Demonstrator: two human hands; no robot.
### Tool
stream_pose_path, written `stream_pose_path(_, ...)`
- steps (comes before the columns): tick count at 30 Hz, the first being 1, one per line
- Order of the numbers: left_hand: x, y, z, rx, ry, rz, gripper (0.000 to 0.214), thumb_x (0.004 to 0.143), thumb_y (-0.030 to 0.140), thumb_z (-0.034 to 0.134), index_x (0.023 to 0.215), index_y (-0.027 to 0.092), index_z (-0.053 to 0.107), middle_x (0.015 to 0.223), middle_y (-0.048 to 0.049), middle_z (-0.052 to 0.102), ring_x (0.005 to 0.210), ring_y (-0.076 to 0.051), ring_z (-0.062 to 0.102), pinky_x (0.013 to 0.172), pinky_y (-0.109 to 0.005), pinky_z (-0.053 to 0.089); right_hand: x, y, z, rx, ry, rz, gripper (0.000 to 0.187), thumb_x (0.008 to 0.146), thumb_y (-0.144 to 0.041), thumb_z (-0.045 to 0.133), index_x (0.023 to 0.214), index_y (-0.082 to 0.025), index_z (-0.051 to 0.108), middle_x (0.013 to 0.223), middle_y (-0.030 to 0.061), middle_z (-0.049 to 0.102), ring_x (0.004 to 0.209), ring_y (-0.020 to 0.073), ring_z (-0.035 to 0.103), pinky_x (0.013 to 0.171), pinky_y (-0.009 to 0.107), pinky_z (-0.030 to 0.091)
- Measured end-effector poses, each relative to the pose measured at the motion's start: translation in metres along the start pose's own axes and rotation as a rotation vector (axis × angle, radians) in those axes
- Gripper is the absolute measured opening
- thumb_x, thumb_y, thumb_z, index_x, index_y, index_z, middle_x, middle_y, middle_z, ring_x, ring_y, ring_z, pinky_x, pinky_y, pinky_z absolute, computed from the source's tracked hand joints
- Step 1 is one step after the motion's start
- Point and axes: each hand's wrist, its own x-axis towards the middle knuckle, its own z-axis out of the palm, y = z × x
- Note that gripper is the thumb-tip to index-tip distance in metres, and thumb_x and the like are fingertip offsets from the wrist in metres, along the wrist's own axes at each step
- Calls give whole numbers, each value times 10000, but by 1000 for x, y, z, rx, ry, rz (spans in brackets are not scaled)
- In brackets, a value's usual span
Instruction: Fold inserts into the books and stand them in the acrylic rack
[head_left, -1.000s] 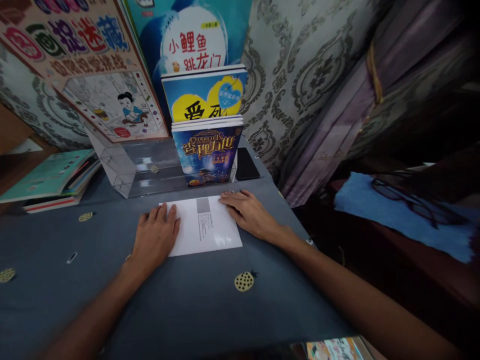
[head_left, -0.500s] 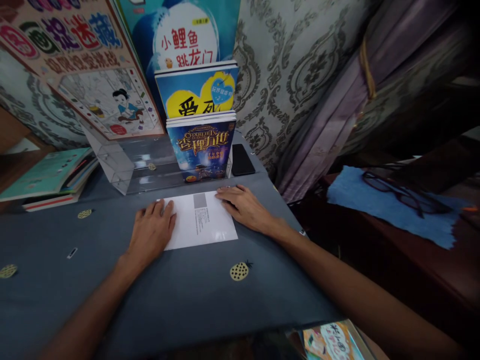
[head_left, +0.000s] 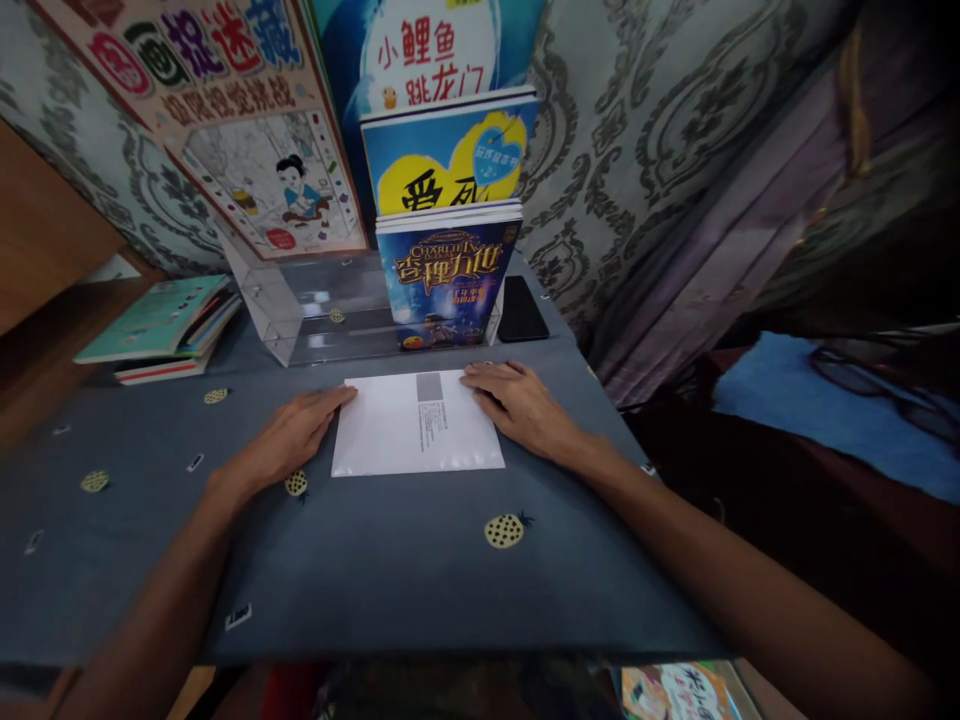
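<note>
A flat white rectangle with a grey block and small print (head_left: 382, 425), a sheet or an envelope, lies on the dark blue-grey tablecloth (head_left: 420, 590). My left hand (head_left: 300, 430) rests at its upper left corner with fingertips on the edge. Those fingers are stretched out and lie close together. At the upper right corner, my right hand (head_left: 529, 410) lies with its fingers extended over the edge. Neither hand lifts the white piece, which sits flat. Both palms face down, so the undersides of the fingers are hidden.
Behind stands a clear acrylic rack (head_left: 330, 345) with upright picture books (head_left: 450, 270). A black phone (head_left: 523, 310) lies right of it. Stacked books (head_left: 161, 325) are at the left. Off the table's right side are a blue cloth (head_left: 772, 390) and glasses (head_left: 862, 380).
My left hand has slid outward from the white piece to its upper left edge, uncovering the left side. The right hand stays at the upper right corner. The camera view has shifted.
</note>
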Motion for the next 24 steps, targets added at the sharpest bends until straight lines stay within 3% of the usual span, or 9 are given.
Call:
stream_pose_path(7,-24,4,2,2,38,39,456,1031,299,309,1420,242,541,1428,-57,615,1290,-245,597,1086,-478,497,0,1,2,-18,3,-9,376,979,-203,410,1255,-189,666,1345,113,671,1303,285,585,1118,595,369)
stream_pose_path(16,-54,21,4,-21,90,218,449,1017,168,366,1422,262,537,1372,-62,657,1302,-214,594,1106,-466,486,2,-3,-5,-34,-54,-15,368,984,-230,437,1281,-187,651,1359,117,662,1320,300,566,1113,603,368)
stream_pose_path(24,-72,37,8,57,143,282,418,994,122,403,1375,221,543,1321,-78,689,1262,-217,628,1064,-443,524,2,-5,-10,-83,-80,-64,366,991,-246,448,1290,-182,648,1370,135,648,1298,304,572,1086,561,403)
